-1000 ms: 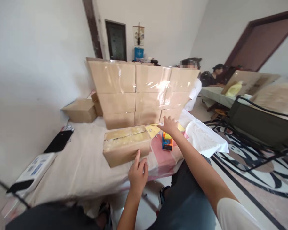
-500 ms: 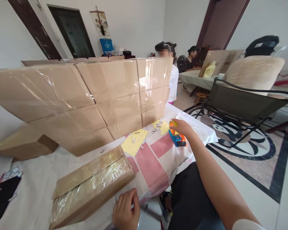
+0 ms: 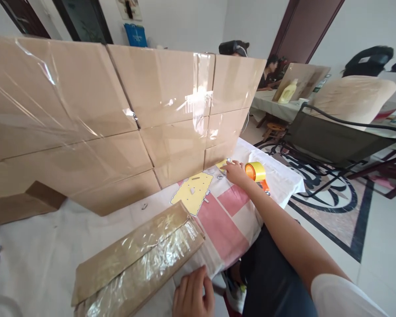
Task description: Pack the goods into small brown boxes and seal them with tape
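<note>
At the table's right part my right hand point(image 3: 236, 172) has its fingertips closed at a tiny whitish piece point(image 3: 229, 161); the fingers partly hide what they touch. Just right of it stands a tape dispenser point(image 3: 266, 186) with a yellow-orange roll of tape point(image 3: 255, 171), not held. My left hand point(image 3: 194, 294) is at the table's near edge, loosely curled with nothing visible in it. Close beside it lies a flat long cardboard box point(image 3: 141, 259), with shiny clear tape along its top.
A wall of taped cardboard boxes point(image 3: 171, 92) rises behind the work area. Another carton point(image 3: 26, 204) lies at left. The patterned tablecloth point(image 3: 221, 229) bears small scraps. A folding chair point(image 3: 343, 136) stands at right. A person wearing a headset point(image 3: 234, 47) is behind the boxes.
My right hand has let go of the tape dispenser and moved left to the small pieces. The view has tipped down and shifted. My left hand stays near the table edge.
</note>
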`<state>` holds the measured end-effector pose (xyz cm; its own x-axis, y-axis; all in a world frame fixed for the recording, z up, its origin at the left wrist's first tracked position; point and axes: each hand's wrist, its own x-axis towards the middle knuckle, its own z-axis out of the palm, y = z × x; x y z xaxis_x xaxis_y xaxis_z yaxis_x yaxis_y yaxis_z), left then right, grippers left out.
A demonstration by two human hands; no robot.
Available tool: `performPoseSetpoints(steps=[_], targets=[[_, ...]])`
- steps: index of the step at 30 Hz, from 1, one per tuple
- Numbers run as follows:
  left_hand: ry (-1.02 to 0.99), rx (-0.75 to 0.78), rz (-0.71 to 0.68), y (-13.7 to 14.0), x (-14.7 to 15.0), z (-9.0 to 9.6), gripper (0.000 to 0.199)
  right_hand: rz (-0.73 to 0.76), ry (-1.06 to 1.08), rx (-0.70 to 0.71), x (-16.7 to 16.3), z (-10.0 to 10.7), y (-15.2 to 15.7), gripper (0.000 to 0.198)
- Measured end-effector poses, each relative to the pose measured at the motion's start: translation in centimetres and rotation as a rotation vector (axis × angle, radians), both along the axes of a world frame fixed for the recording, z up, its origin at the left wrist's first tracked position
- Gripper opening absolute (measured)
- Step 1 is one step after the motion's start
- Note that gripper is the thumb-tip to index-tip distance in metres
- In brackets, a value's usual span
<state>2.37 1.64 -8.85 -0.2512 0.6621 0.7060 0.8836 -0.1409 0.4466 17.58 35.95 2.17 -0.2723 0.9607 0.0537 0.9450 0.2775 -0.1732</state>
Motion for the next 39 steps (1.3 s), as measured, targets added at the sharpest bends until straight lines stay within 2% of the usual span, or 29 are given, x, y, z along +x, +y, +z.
performPoseSetpoints(steps=[2, 4, 12, 18, 25, 35, 39], targets=[[-0.019, 0.012, -0.003, 0.0, 0.0, 0.2, 0.023, -0.049, -0.012, -0.069, 0.0, -1.4, 0.7, 0.041], [-0.035, 0.033, 0.014, 0.1, 0.0, 0.3, 0.023, -0.074, 0.011, -0.066, 0.1, -2.3, 1.2, 0.037], [-0.105, 0.088, 0.04, 0.3, 0.4, -0.2, 0.021, -0.184, 0.198, 0.131, -0.8, -2.7, 1.9, 0.036], [-0.111, 0.084, 0.046, 0.3, 0.5, 0.5, 0.024, -0.211, 0.626, 0.265, -0.9, -2.4, 1.7, 0.039], [-0.095, 0.056, 0.03, 0.1, 0.4, 0.5, 0.024, -0.259, 0.709, 0.209, -0.2, -3.0, 2.2, 0.042], [-0.09, 0.036, 0.036, -0.1, 0.3, 0.4, 0.027, -0.222, 0.698, 0.172, 0.5, -3.7, 2.1, 0.062], [-0.105, 0.045, 0.043, -0.1, 0.4, 0.4, 0.026, -0.264, 0.78, 0.117, 0.3, -3.2, 1.8, 0.052]])
